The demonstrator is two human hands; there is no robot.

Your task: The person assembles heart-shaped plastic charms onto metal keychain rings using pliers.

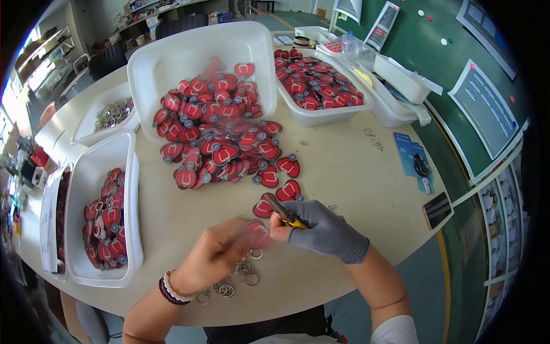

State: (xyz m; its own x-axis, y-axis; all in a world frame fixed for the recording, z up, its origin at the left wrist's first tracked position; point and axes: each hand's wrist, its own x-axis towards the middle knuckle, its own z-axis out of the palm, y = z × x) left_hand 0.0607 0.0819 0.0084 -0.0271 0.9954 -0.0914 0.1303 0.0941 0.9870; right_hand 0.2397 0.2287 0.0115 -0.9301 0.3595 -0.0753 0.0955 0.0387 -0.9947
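Note:
My left hand [215, 252] is bare and pinches a red heart-shaped charm [256, 232] just above the table. My right hand [323, 229], in a grey glove, grips small pliers with yellow handles [285, 213] whose tip meets the charm. Several metal key rings [239, 276] lie on the table under my left hand. A big pile of the same red charms [226, 146] spills out of a tipped white bin [172, 57] just beyond my hands.
A white bin with red charms [129, 189] stands at the left, another [321, 117] at the back right, and a tray of metal rings [86, 129] at the back left. A phone [437, 210] and blue cards [408, 150] lie near the table's right edge.

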